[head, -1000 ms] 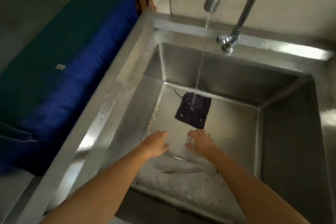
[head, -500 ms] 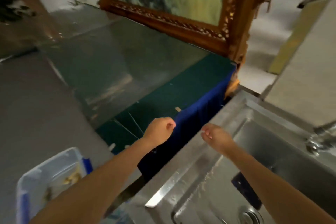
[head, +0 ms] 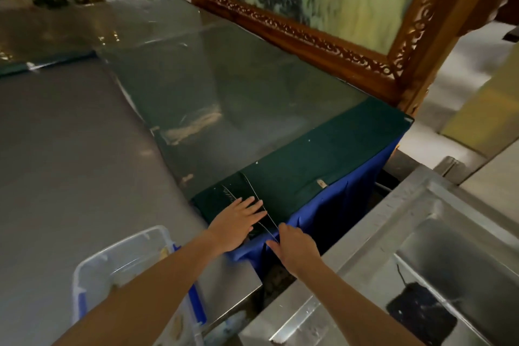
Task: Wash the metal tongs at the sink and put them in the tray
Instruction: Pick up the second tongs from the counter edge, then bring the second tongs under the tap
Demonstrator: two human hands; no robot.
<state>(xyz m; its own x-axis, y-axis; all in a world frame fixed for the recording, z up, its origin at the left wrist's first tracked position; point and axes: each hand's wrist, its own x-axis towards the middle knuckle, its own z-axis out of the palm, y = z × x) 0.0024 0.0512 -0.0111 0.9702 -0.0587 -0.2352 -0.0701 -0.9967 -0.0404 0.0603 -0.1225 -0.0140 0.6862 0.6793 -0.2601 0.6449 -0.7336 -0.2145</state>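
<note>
The metal tongs (head: 254,191) are two thin silver arms lying on the green cloth at the near corner of the glass-topped table (head: 280,121). My left hand (head: 238,222) lies flat on the cloth with fingers spread, partly over the tongs. My right hand (head: 295,250) is at the table's blue-skirted edge, and its fingertips pinch the near end of the tongs. A clear plastic tray (head: 92,264) with blue handles stands at the lower left, behind my left forearm. The steel sink (head: 365,233) is at the lower right.
A dark scouring pad (head: 421,314) lies on the sink floor. A grey steel counter (head: 70,163) runs under the tray. A carved wooden frame (head: 323,45) stands behind the table. The tray holds some pale scraps.
My view swung left from the sink basin to the table. Both hands left the sink and reached the table corner, where they now touch the tongs.
</note>
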